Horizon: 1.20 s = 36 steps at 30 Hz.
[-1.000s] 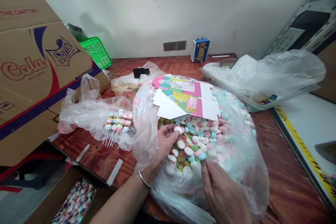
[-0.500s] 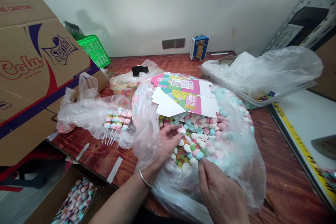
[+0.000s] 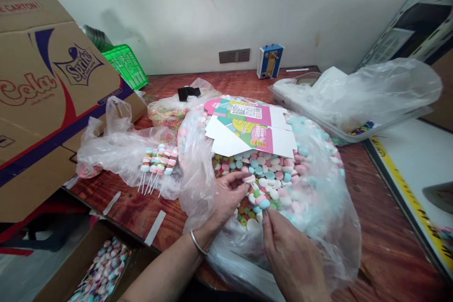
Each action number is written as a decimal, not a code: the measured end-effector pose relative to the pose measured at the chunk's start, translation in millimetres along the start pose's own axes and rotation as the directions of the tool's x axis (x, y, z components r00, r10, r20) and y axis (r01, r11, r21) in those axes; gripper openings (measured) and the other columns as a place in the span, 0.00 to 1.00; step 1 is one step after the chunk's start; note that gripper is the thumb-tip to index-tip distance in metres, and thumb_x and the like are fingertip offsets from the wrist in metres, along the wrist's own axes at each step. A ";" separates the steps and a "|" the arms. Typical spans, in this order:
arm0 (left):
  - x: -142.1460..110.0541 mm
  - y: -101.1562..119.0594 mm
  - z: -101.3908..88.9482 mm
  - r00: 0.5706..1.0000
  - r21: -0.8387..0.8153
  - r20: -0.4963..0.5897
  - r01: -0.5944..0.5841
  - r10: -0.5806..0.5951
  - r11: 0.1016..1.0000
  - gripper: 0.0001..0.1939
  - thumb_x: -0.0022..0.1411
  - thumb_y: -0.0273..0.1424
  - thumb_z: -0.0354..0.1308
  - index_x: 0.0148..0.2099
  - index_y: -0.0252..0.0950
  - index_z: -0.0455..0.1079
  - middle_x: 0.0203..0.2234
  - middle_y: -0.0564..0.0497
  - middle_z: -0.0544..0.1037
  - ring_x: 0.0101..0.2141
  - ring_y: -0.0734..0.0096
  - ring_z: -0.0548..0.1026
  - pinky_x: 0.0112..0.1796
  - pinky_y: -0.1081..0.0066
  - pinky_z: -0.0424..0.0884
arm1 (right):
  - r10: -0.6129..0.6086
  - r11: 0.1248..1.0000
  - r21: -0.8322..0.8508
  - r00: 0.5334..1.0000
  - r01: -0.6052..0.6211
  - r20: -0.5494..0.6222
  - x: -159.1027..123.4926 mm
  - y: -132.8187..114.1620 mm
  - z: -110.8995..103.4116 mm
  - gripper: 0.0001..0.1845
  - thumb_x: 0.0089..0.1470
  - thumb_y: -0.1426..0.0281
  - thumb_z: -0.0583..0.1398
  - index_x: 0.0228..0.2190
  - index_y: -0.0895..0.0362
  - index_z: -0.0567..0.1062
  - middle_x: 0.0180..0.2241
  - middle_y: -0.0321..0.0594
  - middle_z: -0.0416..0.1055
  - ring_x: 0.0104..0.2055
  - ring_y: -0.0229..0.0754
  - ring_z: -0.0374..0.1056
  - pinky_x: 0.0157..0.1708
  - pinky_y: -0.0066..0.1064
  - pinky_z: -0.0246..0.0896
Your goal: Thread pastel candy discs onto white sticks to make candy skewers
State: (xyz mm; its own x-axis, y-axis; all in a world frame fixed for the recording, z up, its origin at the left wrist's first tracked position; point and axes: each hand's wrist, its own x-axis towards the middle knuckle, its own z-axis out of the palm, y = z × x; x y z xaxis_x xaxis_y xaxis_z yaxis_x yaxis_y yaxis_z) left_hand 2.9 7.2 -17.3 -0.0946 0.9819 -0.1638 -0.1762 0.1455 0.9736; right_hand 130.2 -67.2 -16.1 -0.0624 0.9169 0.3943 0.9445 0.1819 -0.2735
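Note:
Pinched between the thumb and finger of my left hand (image 3: pixel 228 194) is a small pink-and-white marshmallow (image 3: pixel 249 179). My right hand (image 3: pixel 293 247) is closed on a candy skewer (image 3: pixel 262 200), threaded with blue, pink, green and white pieces; its stick is mostly hidden by the fingers. Both hands hover over a large open plastic bag (image 3: pixel 198 165) full of loose pastel marshmallows (image 3: pixel 271 170) and ring gummies (image 3: pixel 244 219). A flattened printed candy box (image 3: pixel 244 125) lies on top of the heap. Several candy skewers rest in a row on crumpled plastic to the left.
A tall cardboard carton (image 3: pixel 53 85) stands at left, with a green basket (image 3: pixel 127 63) behind it. Below, an open box (image 3: pixel 49 278) holds many candy skewers. At the right is a clear plastic tub (image 3: pixel 382 134) with a bag in it; a blue-and-white device (image 3: pixel 270 61) stands by the wall.
My right hand and the candy skewer have moved slightly left and up, nearer my left hand. The left hand has shifted a little right with the marshmallow.

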 end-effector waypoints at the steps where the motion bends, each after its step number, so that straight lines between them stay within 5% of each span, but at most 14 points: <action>1: -2.1 -1.1 -0.1 1.000 0.019 0.018 -0.007 0.007 1.000 0.13 0.48 0.29 0.66 0.39 0.34 0.78 0.32 0.47 0.82 0.30 0.72 0.77 0.34 0.72 0.74 | -0.001 1.000 0.004 1.000 0.001 -0.001 0.8 -0.8 1.2 0.19 0.63 0.67 0.45 0.23 0.52 0.67 0.18 0.32 0.70 0.15 0.37 0.65 0.17 0.29 0.43; 7: -17.3 -6.7 -3.7 0.984 0.180 0.145 -0.131 0.106 0.975 0.13 0.56 0.25 0.57 0.43 0.35 0.78 0.40 0.45 0.81 0.39 0.67 0.78 0.42 0.69 0.74 | 0.081 0.985 0.150 0.995 -0.090 0.060 8.7 0.2 18.5 0.19 0.63 0.66 0.44 0.26 0.53 0.68 0.21 0.35 0.71 0.19 0.37 0.66 0.20 0.28 0.46; 13: -3.5 5.2 -32.7 0.917 0.458 0.066 -0.377 0.392 0.805 0.19 0.60 0.24 0.53 0.52 0.41 0.74 0.43 0.46 0.79 0.44 0.63 0.75 0.50 0.63 0.68 | 0.134 0.981 0.121 0.980 -0.152 0.146 21.6 3.2 27.1 0.11 0.60 0.67 0.49 0.29 0.54 0.68 0.24 0.35 0.71 0.23 0.38 0.67 0.21 0.27 0.46; 18: 22.6 22.3 -42.3 0.878 0.698 0.111 -0.402 0.465 0.593 0.11 0.60 0.21 0.52 0.33 0.35 0.75 0.30 0.47 0.75 0.35 0.65 0.71 0.41 0.66 0.68 | 0.055 0.997 -0.066 0.991 -0.047 0.118 35.7 -3.3 26.3 0.11 0.60 0.69 0.51 0.28 0.54 0.70 0.27 0.35 0.70 0.23 0.35 0.63 0.21 0.28 0.41; 24: 39.6 20.1 -33.1 0.856 0.826 0.185 -0.402 0.483 0.395 0.16 0.58 0.18 0.52 0.46 0.36 0.72 0.40 0.43 0.75 0.40 0.60 0.71 0.41 0.65 0.67 | 0.027 0.993 -0.116 0.994 -0.014 0.105 49.9 -9.2 28.7 0.12 0.62 0.68 0.51 0.29 0.55 0.70 0.28 0.35 0.69 0.23 0.34 0.62 0.21 0.28 0.38; 29: 40.1 7.8 -36.6 0.817 0.846 0.209 -0.427 0.538 0.320 0.14 0.61 0.20 0.51 0.47 0.37 0.71 0.40 0.43 0.74 0.41 0.60 0.72 0.43 0.64 0.66 | 0.038 0.997 -0.076 0.992 -0.028 0.122 45.9 -3.6 28.4 0.12 0.62 0.68 0.50 0.30 0.55 0.70 0.28 0.35 0.70 0.25 0.35 0.64 0.21 0.28 0.41; 32: 37.0 5.6 -37.8 0.825 0.804 0.149 -0.422 0.546 0.418 0.09 0.61 0.22 0.53 0.41 0.37 0.72 0.37 0.45 0.74 0.40 0.61 0.71 0.43 0.64 0.66 | 0.038 0.999 -0.029 0.996 -0.036 0.086 40.0 -1.1 25.6 0.12 0.61 0.69 0.51 0.29 0.55 0.70 0.27 0.35 0.70 0.25 0.36 0.64 0.22 0.28 0.43; 36: 35.2 10.9 -36.2 0.945 0.413 -0.055 -0.273 0.323 0.869 0.04 0.57 0.29 0.59 0.37 0.35 0.71 0.29 0.50 0.75 0.31 0.69 0.72 0.35 0.70 0.67 | 0.014 0.998 0.054 1.000 -0.014 -0.010 32.0 -0.7 18.2 0.14 0.63 0.67 0.49 0.31 0.54 0.71 0.27 0.35 0.71 0.26 0.36 0.66 0.22 0.27 0.46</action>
State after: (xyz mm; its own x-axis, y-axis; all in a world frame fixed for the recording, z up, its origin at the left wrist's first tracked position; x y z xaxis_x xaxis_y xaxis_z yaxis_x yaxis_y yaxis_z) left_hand -37.9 38.9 -18.2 -0.1999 0.9682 0.1505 0.2772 -0.0915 0.9565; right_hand 121.7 -31.6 -19.3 -0.0456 0.9158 0.3990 0.9265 0.1881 -0.3258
